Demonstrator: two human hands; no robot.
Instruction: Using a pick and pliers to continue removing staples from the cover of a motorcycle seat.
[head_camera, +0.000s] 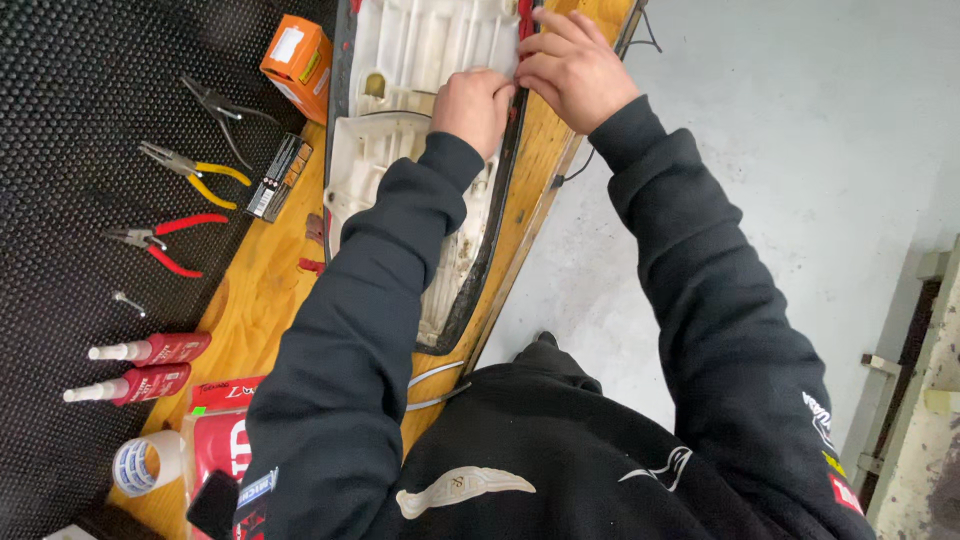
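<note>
At the top centre of the frame we press our curled left hand (472, 105) and pinching right hand (572, 68) on the red and black edge (518, 40) of the upturned white seat base (420, 60), keeping the cover taut along the rim.

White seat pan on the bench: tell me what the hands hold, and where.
Both the left hand and right hand grip the red-and-black cover edge along the right rim of the white seat pan, near its far end.
</note>
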